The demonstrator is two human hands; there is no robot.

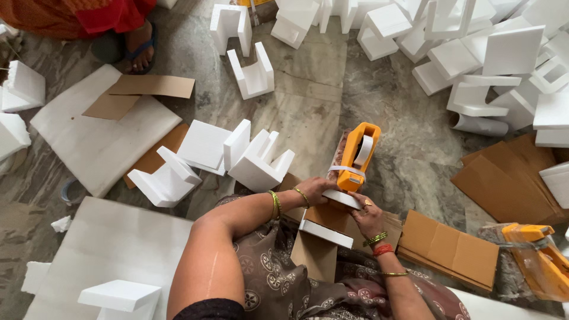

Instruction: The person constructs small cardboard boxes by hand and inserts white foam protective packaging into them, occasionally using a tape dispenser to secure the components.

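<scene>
Left hand (317,188) is gripping the orange tape dispenser (354,155), right hand (367,218) wraps closed around the cardboard-and-foam bundle (325,228), with loose foam blocks (261,163) just beside on the floor.

Orange tape dispenser (354,155) stood tilted at frame centre, pressed onto cardboard piece (323,228) capped by white foam blocks (326,233), perhaps taped, lying lower centre.

Your tape dispenser (354,155): orange, white roll | foam blocks (261,163): plain white | cardboard (448,248): tan brown | your bangles (274,204): gold-green, one red | your dress (278,278): brown, pale floral print | floor (314,101): mottled grey stone
</scene>
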